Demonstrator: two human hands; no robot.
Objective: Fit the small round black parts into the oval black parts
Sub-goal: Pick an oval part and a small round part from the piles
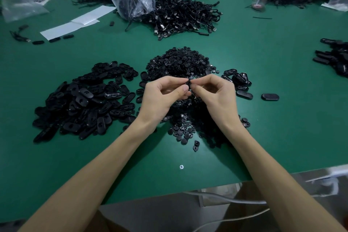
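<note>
- Head view: the left grip point(163, 94) and right grip point(219, 93) meet fingertip to fingertip at frame centre. Both pinch one small black part point(189, 82), too hidden to tell whether it is round or oval.
- The pinched part is held above the heap of round parts point(178, 62) on the green bench point(263, 128).
- The heap of oval parts point(82, 100) lies left of the left grip.
- A cable pile point(186, 15) sits at upper centre.
</note>
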